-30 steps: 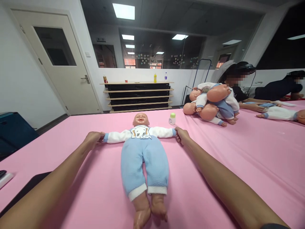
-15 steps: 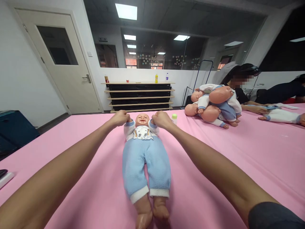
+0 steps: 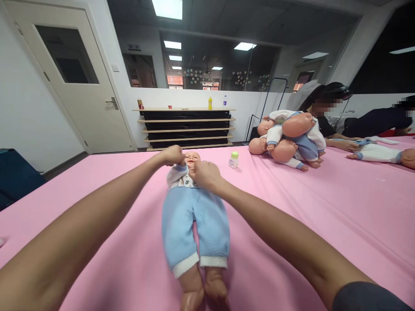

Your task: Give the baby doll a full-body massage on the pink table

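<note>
A baby doll in light blue trousers and a white top lies on its back, feet toward me. My left hand is closed around the doll's arm on the left, beside its head. Over the doll's chest, my right hand is closed on its other arm, which it mostly hides along with part of the printed animal face on the top. The doll's face shows between my two hands.
A small white bottle with a green cap stands on the pink table cover. Several dolls lie piled to the right, near a person handling another doll. A shelf stands beyond the far edge.
My right hand has brought the doll's arm inward and down across its chest. My left hand has moved slightly inward and up. The view has shifted a little.
</note>
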The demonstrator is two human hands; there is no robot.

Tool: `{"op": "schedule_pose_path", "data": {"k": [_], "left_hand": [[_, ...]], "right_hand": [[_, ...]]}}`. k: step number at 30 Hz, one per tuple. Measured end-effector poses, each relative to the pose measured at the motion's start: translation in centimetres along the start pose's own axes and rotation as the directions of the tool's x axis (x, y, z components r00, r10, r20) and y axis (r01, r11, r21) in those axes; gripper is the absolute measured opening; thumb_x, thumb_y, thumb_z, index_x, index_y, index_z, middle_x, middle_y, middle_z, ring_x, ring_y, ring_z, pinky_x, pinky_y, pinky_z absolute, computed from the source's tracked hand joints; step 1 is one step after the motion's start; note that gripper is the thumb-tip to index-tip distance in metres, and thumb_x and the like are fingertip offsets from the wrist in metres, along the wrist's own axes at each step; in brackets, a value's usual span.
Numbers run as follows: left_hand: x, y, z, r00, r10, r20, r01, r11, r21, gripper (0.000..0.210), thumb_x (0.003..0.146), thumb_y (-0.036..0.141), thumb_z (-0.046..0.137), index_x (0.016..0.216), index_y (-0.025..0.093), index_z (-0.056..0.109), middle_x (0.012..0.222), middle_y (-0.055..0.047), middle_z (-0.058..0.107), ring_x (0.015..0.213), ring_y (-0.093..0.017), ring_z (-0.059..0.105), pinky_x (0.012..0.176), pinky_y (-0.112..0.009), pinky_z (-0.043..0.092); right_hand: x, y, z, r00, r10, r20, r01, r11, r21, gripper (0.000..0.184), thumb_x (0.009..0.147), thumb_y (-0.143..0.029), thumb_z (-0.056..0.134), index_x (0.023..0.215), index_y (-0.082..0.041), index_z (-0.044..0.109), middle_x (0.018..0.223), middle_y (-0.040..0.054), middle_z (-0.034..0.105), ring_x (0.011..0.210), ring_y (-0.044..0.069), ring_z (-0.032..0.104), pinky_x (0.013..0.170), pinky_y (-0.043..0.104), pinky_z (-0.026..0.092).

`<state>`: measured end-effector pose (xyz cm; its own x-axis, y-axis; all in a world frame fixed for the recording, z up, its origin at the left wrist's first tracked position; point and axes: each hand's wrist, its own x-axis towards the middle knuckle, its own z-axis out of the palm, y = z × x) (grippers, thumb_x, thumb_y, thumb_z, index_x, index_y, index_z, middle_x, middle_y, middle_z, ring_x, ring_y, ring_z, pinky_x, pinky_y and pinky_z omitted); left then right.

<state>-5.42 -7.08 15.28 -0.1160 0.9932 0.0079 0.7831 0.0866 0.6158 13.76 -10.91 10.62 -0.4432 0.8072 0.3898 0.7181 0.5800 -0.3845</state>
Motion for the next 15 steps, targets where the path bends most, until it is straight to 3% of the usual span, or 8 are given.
{"op": "schedule_pose_path", "data": {"k": [1,3,6,9,11,13,15], "left_hand": [[-0.6,-1.6,-1.5,0.999,-0.008,-0.033,0.007,0.999,-0.031,0.01,0.062,0.023,0.066,0.058,0.015,0.06,0.051,-0.007,0.056,0.042,-0.015,0.046,0.047,-0.031,0.035],[-1.8,-5.5,-4.0,0.994,-0.043,-0.1,0.033,0.995,-0.098,0.011,0.066,0.026,0.059,0.063,0.016,0.06,0.053,-0.005,0.054,0.039,-0.012,0.039,0.043,-0.028,0.031],[-4.2,-12.1,-5.7,0.95,-0.255,-0.179,0.182,0.92,-0.346,0.009,0.064,0.025,0.06,0.064,0.016,0.059,0.05,-0.002,0.048,0.039,-0.009,0.033,0.038,-0.023,0.023],[-6.7,-17.1,-4.5,0.912,-0.376,-0.165,0.286,0.87,-0.4,0.01,0.065,0.025,0.057,0.06,0.016,0.053,0.046,-0.001,0.044,0.038,-0.009,0.032,0.036,-0.022,0.02],[-8.1,-18.9,-3.0,0.9,-0.408,-0.151,0.322,0.858,-0.4,0.013,0.066,0.026,0.055,0.058,0.018,0.048,0.045,-0.002,0.044,0.038,-0.01,0.034,0.036,-0.022,0.023],[-8.8,-19.4,-1.7,0.896,-0.418,-0.152,0.332,0.855,-0.398,0.016,0.069,0.028,0.053,0.059,0.019,0.045,0.046,-0.003,0.046,0.039,-0.012,0.039,0.037,-0.023,0.027],[-8.8,-18.9,-1.3,0.899,-0.4,-0.178,0.31,0.869,-0.386,0.019,0.073,0.033,0.05,0.061,0.02,0.043,0.048,-0.002,0.047,0.039,-0.013,0.042,0.037,-0.024,0.029]], "right_hand": [[0.0,1.6,-1.2,0.995,0.078,-0.069,-0.076,0.996,0.036,0.027,0.087,-0.035,0.051,0.093,-0.014,0.067,0.086,0.0133,0.068,0.082,0.026,0.063,0.075,0.036,0.044],[-0.2,5.4,-3.3,0.94,0.276,-0.201,-0.249,0.957,0.149,0.025,0.087,-0.035,0.05,0.091,-0.015,0.065,0.083,0.0105,0.067,0.08,0.023,0.061,0.076,0.034,0.044],[-1.7,11.2,-4.7,0.865,0.459,-0.204,-0.413,0.881,0.232,0.02,0.086,-0.034,0.049,0.081,-0.02,0.063,0.073,0.0054,0.062,0.075,0.021,0.059,0.076,0.036,0.044],[-4.0,15.0,-3.6,0.75,0.661,-0.023,-0.614,0.708,0.35,0.03,0.088,-0.038,0.045,0.073,-0.018,0.062,0.058,0.005,0.056,0.059,0.02,0.055,0.064,0.036,0.044],[-5.2,16.0,-2.5,0.695,0.714,0.081,-0.681,0.619,0.392,0.038,0.089,-0.04,0.041,0.072,-0.014,0.063,0.054,0.0071,0.054,0.052,0.019,0.052,0.057,0.036,0.041],[-5.8,16.1,-1.8,0.677,0.726,0.119,-0.7,0.587,0.407,0.039,0.09,-0.041,0.042,0.073,-0.013,0.063,0.053,0.0082,0.054,0.049,0.018,0.049,0.053,0.035,0.04],[-5.5,15.7,-2.1,0.701,0.706,0.097,-0.677,0.618,0.399,0.036,0.09,-0.041,0.043,0.076,-0.015,0.063,0.055,0.0082,0.056,0.048,0.018,0.049,0.051,0.033,0.04]]}}
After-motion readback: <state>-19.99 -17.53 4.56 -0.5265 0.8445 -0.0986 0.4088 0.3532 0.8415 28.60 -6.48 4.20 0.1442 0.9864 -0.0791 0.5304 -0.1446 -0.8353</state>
